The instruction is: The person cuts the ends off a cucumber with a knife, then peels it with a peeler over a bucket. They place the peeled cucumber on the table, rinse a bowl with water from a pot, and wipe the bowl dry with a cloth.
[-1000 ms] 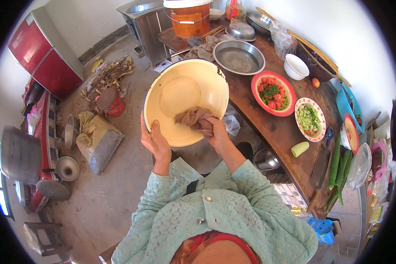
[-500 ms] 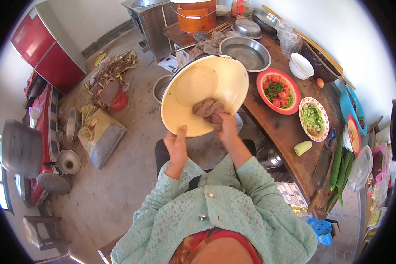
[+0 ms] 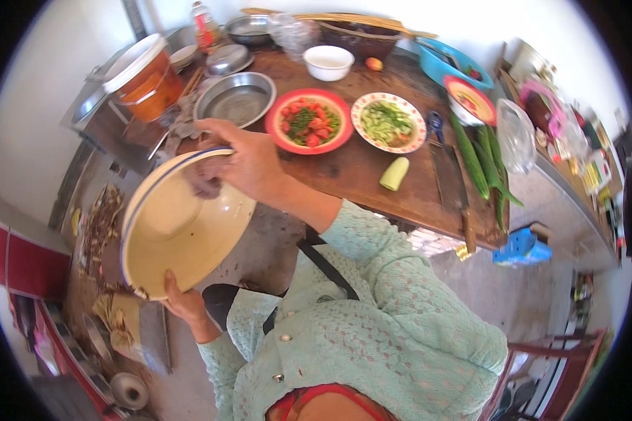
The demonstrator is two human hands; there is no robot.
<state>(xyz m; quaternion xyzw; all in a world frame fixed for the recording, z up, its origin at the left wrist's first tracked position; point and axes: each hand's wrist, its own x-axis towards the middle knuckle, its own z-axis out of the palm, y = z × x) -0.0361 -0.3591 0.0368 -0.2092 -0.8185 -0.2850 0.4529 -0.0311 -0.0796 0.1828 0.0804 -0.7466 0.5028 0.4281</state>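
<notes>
A large cream enamel basin (image 3: 182, 238) with a dark blue rim hangs tilted in front of me, left of the table. My left hand (image 3: 182, 298) grips its lower rim, thumb on the inside. At the upper rim my right hand (image 3: 249, 158) is closed on a brown cloth (image 3: 205, 175), which lies against the basin's inner wall. Part of the cloth is hidden behind my fingers. Nearest to the right hand on the table are a steel basin (image 3: 214, 105) and a red-rimmed plate (image 3: 275, 130) of cut tomatoes and greens.
On the wooden table (image 3: 316, 182) stand a patterned bowl (image 3: 358, 130) of sliced cucumber, a white bowl (image 3: 328, 67), a cucumber piece (image 3: 395, 174), a cleaver (image 3: 451, 179) and whole cucumbers (image 3: 470, 154). An orange bucket (image 3: 147, 88) stands at the far left, a blue basin (image 3: 439, 59) at the back right.
My view has turned right toward the table. The basin has tilted more steeply, and my right hand with the cloth has gone from its lower part to the upper rim.
</notes>
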